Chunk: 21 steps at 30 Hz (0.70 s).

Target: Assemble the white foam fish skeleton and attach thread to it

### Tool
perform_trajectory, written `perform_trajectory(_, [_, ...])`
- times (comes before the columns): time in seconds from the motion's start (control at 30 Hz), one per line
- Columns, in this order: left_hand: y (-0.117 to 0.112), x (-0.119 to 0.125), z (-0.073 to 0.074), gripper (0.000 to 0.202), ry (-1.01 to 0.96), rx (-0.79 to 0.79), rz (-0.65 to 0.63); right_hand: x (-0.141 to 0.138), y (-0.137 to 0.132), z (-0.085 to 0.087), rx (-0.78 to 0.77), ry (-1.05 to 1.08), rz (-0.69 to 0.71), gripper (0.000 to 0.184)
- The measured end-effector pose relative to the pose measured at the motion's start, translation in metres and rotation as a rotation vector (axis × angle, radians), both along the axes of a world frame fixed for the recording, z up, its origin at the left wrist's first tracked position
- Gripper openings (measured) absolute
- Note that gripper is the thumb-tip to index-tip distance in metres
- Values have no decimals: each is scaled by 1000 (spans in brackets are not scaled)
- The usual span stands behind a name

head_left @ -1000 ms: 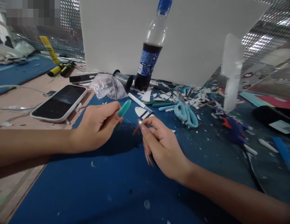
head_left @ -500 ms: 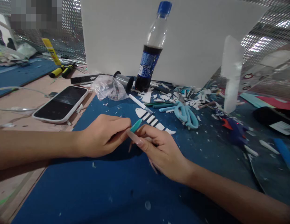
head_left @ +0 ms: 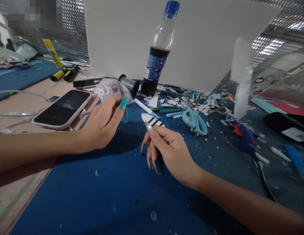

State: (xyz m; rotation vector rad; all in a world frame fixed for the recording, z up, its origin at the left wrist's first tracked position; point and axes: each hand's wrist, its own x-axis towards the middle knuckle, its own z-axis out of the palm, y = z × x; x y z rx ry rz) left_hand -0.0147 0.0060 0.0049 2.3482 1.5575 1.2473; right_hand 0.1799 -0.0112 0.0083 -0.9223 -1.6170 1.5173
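Above the blue mat [head_left: 93,202], my left hand [head_left: 103,120] is raised with thumb and fingers closed together; long teal nails show at its tips. Anything inside that pinch is too small or hidden to make out. My right hand [head_left: 168,147] hovers apart from it, lower and to the right, thumb pressed towards the bent index finger and the other fingers curled down. Whether it holds something tiny cannot be seen. Just behind it lies a row of white cut pieces [head_left: 148,118] in a fishbone shape, partly covered by the hand. A white stick [head_left: 143,107] lies beside them.
Light blue scissors [head_left: 194,120] lie among white scraps [head_left: 203,102]. Behind stands a bottle of dark drink [head_left: 155,65]. At left are a phone [head_left: 63,109], a plastic bag [head_left: 112,88] and a spool [head_left: 129,84]. At right lies a blue glue gun [head_left: 247,135] with its cord.
My hands have come apart. The left hand has moved up and away to the left; the right hand has stayed almost in place, its fingers hanging lower.
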Motion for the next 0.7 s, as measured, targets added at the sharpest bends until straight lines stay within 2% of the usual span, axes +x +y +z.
perform_trajectory(0.1, [16, -3, -1, 17, 209, -1, 113, -1, 0, 1, -25, 25, -20, 34])
perform_trajectory(0.2, [27, -5, -4, 13, 383, -87, 76, -1, 0, 1, -35, 35, -40, 34])
perform_trajectory(0.43, [38, -2, -6, 18, 585, -261, -1, -1, 0, 2, -61, 43, -34, 34])
perform_trajectory(0.6, [41, -1, -5, 19, 770, -185, -66, 0, 0, 1, -76, 62, -27, 34])
perform_trajectory(0.7, [38, -1, -7, 20, 775, -83, -59, 0, 0, 0, -79, 76, -52, 34])
